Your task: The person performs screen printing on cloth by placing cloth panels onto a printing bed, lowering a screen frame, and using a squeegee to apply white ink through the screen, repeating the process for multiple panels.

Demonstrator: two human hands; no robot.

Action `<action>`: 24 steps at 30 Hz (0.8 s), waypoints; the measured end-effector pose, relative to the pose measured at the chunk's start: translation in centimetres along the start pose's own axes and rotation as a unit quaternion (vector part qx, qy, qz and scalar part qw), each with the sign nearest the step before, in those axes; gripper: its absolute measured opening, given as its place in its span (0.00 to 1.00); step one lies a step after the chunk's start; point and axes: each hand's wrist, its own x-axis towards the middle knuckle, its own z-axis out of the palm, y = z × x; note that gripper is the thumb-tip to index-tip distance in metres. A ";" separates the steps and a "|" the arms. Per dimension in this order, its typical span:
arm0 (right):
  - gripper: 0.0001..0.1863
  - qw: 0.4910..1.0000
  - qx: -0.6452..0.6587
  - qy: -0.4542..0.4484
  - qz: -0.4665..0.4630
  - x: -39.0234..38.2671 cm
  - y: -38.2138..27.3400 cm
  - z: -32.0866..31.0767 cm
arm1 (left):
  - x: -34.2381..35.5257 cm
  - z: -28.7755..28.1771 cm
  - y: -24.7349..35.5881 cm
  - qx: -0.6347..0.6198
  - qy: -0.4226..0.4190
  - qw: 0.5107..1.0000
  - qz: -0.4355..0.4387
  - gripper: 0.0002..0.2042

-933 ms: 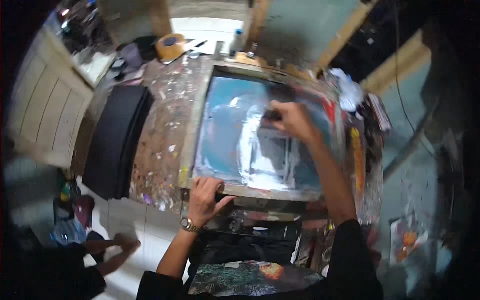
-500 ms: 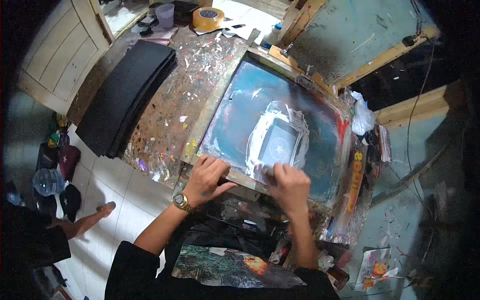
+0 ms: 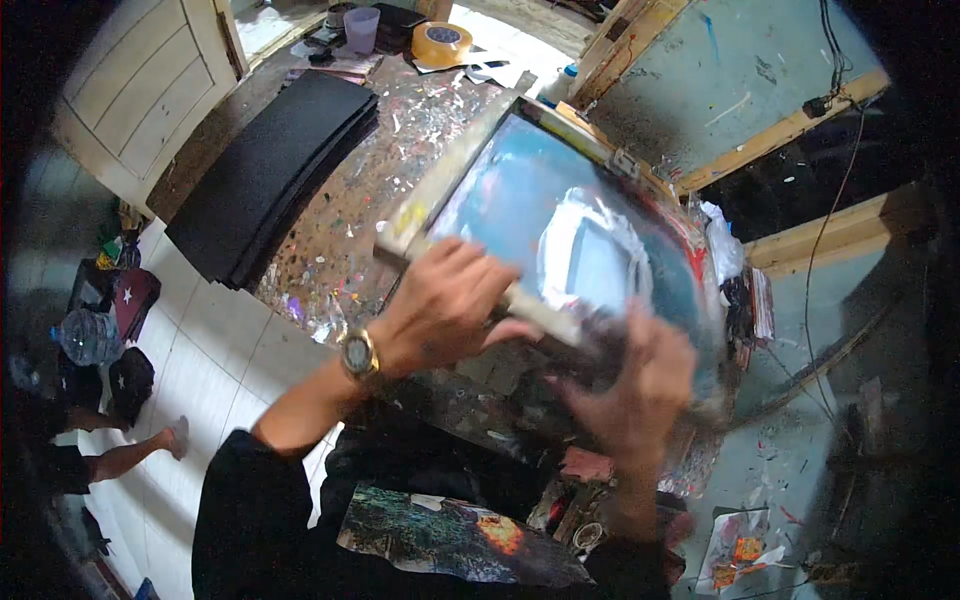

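Observation:
A wooden screen-printing frame [image 3: 437, 193] with a blue mesh and a pale rectangular patch [image 3: 590, 255] lies tilted on the paint-spattered table [image 3: 340, 200], its near edge raised. My left hand [image 3: 440, 312], with a wristwatch, grips the frame's near wooden rail from above. My right hand [image 3: 632, 392] is at the same near edge further right, fingers pointing up against a dark blurred part. Motion blur hides whether it holds anything.
A stack of black sheets [image 3: 270, 180] lies on the table's left. A tape roll [image 3: 442, 42] and a plastic cup [image 3: 360, 28] stand at the back. Rags [image 3: 722, 250] sit right of the frame. On the floor at left are a water bottle [image 3: 88, 335] and another person's legs [image 3: 130, 452].
My right hand came from the mesh's far side to the near edge. The frame's near edge has since lifted off the table under both hands.

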 end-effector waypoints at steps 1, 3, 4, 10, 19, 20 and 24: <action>0.55 0.999 -0.024 0.020 -0.009 2.0 2.0 -0.1 | 2.9 -0.9 0.1 0.014 0.002 1.000 0.002 0.31; 0.56 0.996 -0.056 0.061 -0.029 7.0 5.5 -2.6 | 8.9 -2.1 1.1 0.091 0.088 0.992 0.026 0.30; 0.56 0.994 -0.050 0.086 -0.049 10.2 6.7 -4.3 | 11.5 -1.8 0.5 0.149 0.257 0.947 0.121 0.28; 0.49 0.991 -0.083 0.075 -0.080 23.9 18.1 -10.2 | 13.1 16.6 -7.2 -0.067 -0.035 0.995 -0.059 0.28; 0.58 0.991 -0.094 0.075 0.066 25.3 14.3 -10.4 | 9.2 26.6 -14.6 0.051 -0.231 0.957 -0.167 0.37; 0.58 0.989 -0.089 0.085 0.081 26.2 15.0 -10.4 | 8.7 26.8 -15.0 0.061 -0.194 0.967 -0.152 0.33; 0.57 0.998 -0.056 0.032 0.015 25.9 13.9 -11.9 | 9.2 22.4 -15.2 -0.112 -0.090 0.960 -0.239 0.23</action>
